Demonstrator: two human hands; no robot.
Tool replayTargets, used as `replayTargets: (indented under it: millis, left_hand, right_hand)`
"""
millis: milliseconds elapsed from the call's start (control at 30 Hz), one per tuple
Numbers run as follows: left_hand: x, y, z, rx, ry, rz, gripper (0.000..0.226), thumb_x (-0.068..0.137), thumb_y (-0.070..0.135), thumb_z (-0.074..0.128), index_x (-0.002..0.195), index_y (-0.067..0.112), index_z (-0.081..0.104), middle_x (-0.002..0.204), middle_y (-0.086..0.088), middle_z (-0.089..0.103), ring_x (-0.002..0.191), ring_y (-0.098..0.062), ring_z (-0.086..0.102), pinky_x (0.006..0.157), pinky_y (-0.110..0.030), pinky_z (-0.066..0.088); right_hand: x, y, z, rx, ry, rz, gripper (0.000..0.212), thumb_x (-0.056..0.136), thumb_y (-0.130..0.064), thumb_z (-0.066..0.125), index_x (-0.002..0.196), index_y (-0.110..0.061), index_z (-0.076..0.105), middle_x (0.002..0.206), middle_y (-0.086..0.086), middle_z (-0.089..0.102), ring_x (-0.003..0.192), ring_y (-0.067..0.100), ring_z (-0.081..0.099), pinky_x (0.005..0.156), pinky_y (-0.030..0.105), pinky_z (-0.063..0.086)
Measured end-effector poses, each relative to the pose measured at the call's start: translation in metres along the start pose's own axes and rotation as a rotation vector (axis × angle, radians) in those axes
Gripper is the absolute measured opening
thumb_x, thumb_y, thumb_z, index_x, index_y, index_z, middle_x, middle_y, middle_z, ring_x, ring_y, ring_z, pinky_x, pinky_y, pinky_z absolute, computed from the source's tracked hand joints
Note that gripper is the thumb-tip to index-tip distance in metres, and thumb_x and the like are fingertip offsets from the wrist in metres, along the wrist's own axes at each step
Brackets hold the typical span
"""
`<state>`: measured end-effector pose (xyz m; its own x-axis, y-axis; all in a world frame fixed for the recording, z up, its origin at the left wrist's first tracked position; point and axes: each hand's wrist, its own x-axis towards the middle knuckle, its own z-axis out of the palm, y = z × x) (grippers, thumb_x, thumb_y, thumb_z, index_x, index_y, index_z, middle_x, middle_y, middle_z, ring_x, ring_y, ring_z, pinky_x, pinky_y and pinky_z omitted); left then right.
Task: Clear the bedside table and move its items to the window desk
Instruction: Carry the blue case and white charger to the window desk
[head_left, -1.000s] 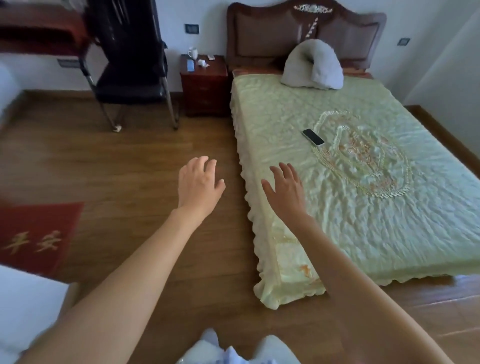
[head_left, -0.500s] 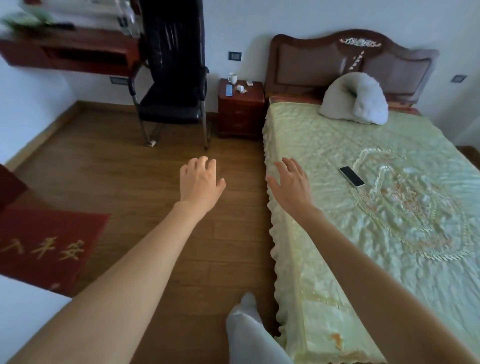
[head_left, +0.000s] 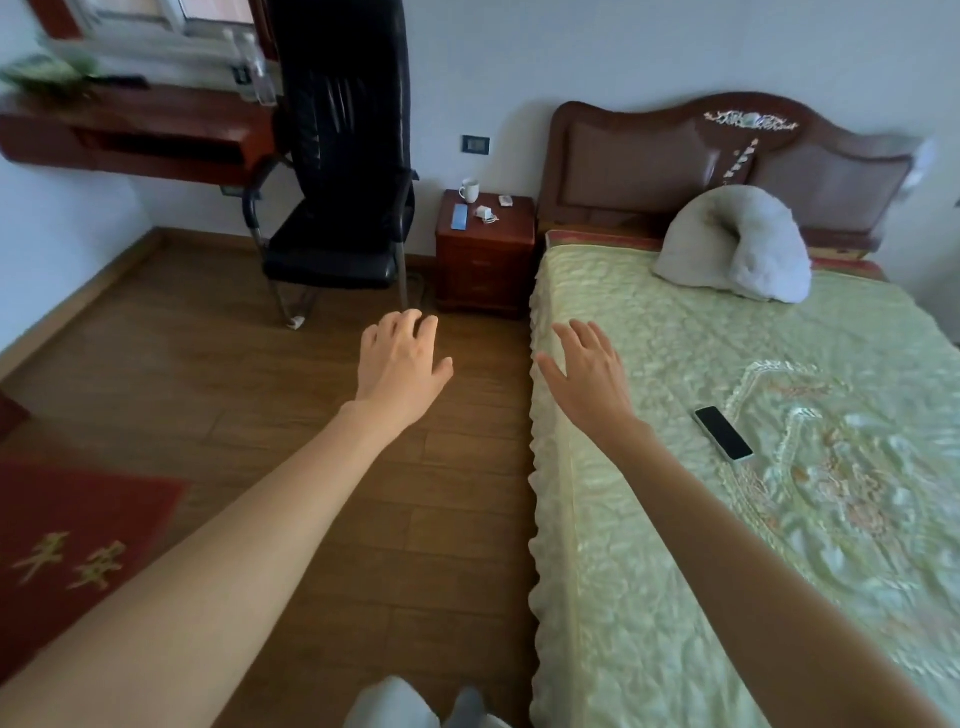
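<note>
The dark red bedside table (head_left: 485, 270) stands against the far wall, left of the bed. On its top are a white mug (head_left: 469, 190), a blue phone-like slab (head_left: 459, 216), a white charger with cable (head_left: 485, 213) and a small white item (head_left: 505, 200). The reddish window desk (head_left: 156, 132) hangs on the wall at upper left. My left hand (head_left: 402, 364) is stretched out over the floor, fingers apart, holding nothing. My right hand (head_left: 589, 371) is open above the bed's near edge. Both hands are well short of the bedside table.
A black office chair (head_left: 337, 171) stands between the desk and the bedside table. The bed (head_left: 675, 467) with a pale green cover fills the right side, with a phone (head_left: 723, 433) and a white pillow (head_left: 737, 244) on it. A red mat (head_left: 78, 540) lies on the wooden floor at left.
The view has advanced toward the bedside table and lifted, so the table, chair and desk look nearer and the window desk shows. Both hands stay out in front, open.
</note>
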<state>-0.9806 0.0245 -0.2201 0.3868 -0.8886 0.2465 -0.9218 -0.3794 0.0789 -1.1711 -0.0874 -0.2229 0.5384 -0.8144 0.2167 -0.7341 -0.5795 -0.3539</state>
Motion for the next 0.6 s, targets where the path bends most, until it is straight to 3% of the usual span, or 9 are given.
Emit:
replayTargets:
  millis: [300,600]
  left_hand:
    - [0.106,-0.025,0.042,0.003,-0.032,-0.014,0.055,0.091,0.042,0.049,0.136,0.011,0.041,0.139,-0.011,0.044,0.130,-0.027,0.039,0.105,-0.043,0.034]
    - [0.264,-0.077,0.083,-0.037,-0.014,-0.001,0.055,0.091,0.041,0.050,0.136,0.011,0.042,0.139,-0.011,0.045,0.129,-0.027,0.039,0.104,-0.043,0.035]
  right_hand:
    - [0.108,0.027,0.032,-0.042,-0.052,0.014,0.052,0.098,-0.040,0.039,0.142,-0.012,0.037,0.150,0.009,0.034,0.144,0.026,0.018,0.115,0.040,0.019]
    - [0.275,0.022,0.073,-0.052,-0.035,0.021,0.052,0.098,-0.041,0.040,0.142,-0.013,0.038,0.151,0.010,0.034,0.144,0.026,0.017,0.115,0.040,0.018]
